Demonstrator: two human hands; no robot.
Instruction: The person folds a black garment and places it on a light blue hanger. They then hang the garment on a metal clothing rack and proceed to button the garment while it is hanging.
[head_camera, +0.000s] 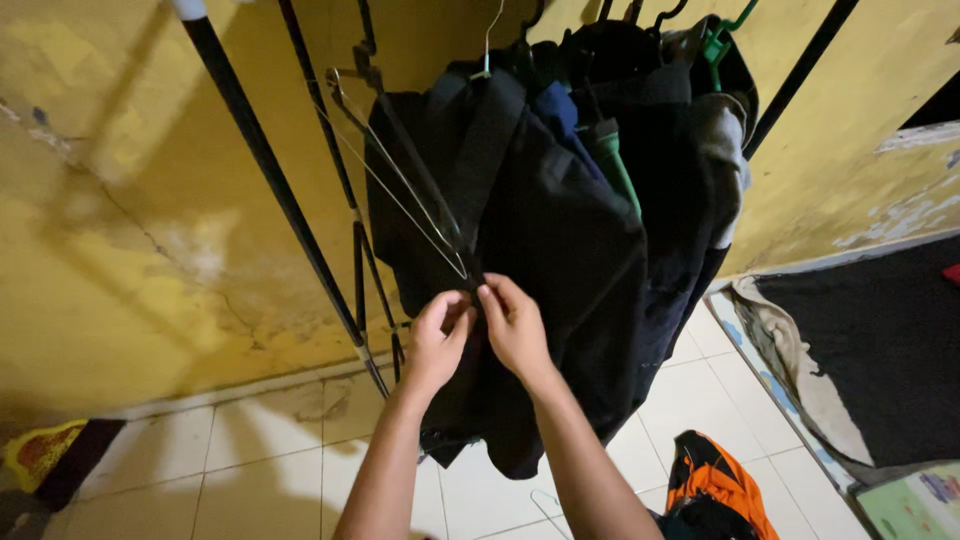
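both hands, left hand (437, 343) and right hand (513, 322), pinch the hanging black cloth garment (560, 260) just below the thin wire hanger (400, 185).

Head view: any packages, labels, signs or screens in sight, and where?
None that I can tell: only dark clothes on hangers, which both hands are touching.
Printed mat: bottom right on the floor, flat, pale green with small coloured pictures; a corner only.

From my feed, the black metal clothes rack (300, 230) has the hanging dark garment (560, 260) to its right, both hands meeting just before that garment, the orange cloth heap (722, 485) on the tiled floor (270, 450) farther right, and the dark floor mat (880, 350) beyond.
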